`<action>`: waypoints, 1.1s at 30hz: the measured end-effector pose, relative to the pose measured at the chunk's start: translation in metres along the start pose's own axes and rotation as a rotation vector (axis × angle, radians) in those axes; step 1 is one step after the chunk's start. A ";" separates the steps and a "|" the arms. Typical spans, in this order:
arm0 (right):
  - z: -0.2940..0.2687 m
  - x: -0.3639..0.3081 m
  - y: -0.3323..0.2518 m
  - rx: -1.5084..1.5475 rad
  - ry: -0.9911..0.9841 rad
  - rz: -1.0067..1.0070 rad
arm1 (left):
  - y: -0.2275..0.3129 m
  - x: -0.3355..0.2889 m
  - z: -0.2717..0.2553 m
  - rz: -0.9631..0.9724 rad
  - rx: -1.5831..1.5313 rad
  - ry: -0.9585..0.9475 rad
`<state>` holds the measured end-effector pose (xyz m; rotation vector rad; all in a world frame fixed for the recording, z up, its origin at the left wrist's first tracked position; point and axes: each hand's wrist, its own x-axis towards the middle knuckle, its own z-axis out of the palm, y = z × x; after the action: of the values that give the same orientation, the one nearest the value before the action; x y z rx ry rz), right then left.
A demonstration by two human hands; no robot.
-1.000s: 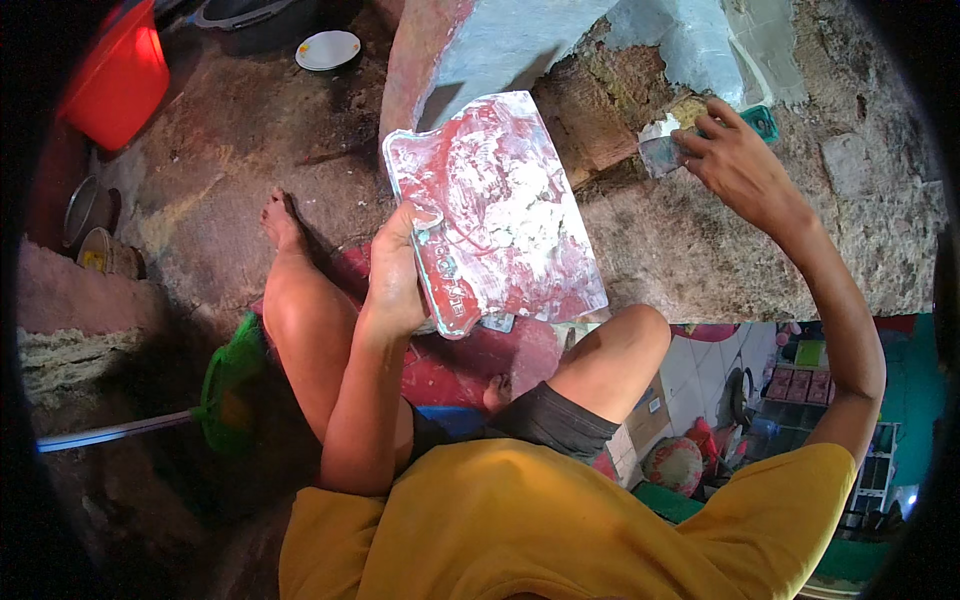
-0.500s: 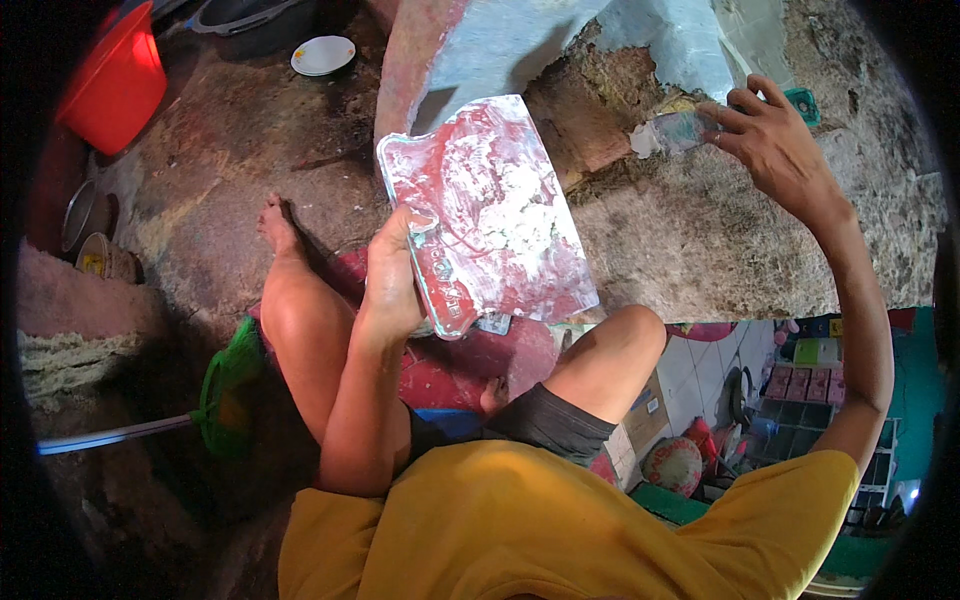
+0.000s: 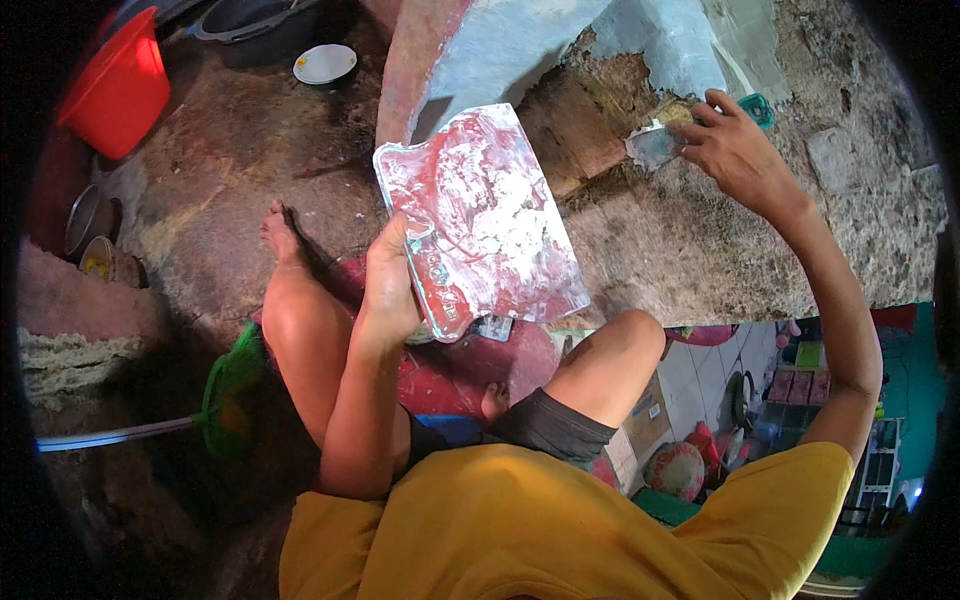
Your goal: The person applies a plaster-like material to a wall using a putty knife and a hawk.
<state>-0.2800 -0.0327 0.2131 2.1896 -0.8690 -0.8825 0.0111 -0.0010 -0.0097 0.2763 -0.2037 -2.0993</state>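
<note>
My left hand [image 3: 392,285] grips a red plastic board [image 3: 455,270] by its shaped edge, thumb on top. White paste [image 3: 515,225] lies thickly over the board's face. Up at the right, my right hand [image 3: 735,150] is closed on a scraper with a green handle [image 3: 757,110]. Its broad blade [image 3: 655,146], smeared with whitish paste, points left over a broken, brownish hollow [image 3: 580,125] in the wall surface. Whether the blade touches that surface I cannot tell. Peeling pale blue paint [image 3: 660,50] borders the hollow.
Rough, stained grey wall [image 3: 690,240] spreads below my right hand. At the far left stand a red basin [image 3: 120,90], a dark tub [image 3: 255,30] and a white plate [image 3: 325,64]. A green net [image 3: 225,390] with a pale pole is beside my left leg. Household goods [image 3: 690,465] crowd the lower right.
My right hand has moved left with the scraper, bringing the blade slightly left over the hollow's edge. The board in my left hand has shifted slightly left and down.
</note>
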 end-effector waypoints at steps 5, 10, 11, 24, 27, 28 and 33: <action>-0.005 -0.012 0.016 -0.131 0.148 0.013 | 0.000 0.000 -0.003 0.017 0.054 0.010; -0.016 -0.006 0.009 -0.063 0.077 0.015 | 0.001 0.001 -0.008 -0.022 0.045 0.020; -0.014 -0.004 0.007 -0.045 0.073 0.003 | 0.000 0.002 -0.006 -0.013 0.048 0.023; -0.017 -0.010 0.020 -0.059 0.145 0.027 | 0.001 0.000 -0.002 -0.020 0.052 -0.002; -0.008 -0.009 0.016 -0.021 0.116 0.025 | 0.000 0.001 -0.005 -0.006 0.078 0.006; -0.007 -0.011 0.017 -0.015 0.101 0.038 | -0.001 0.001 -0.005 0.002 0.089 0.015; -0.017 -0.034 0.018 0.044 0.177 0.196 | 0.001 0.002 -0.002 -0.032 -0.014 -0.015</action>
<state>-0.2924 -0.0133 0.2478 2.1385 -1.0027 -0.5716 0.0119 -0.0031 -0.0118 0.2567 -0.1951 -2.1343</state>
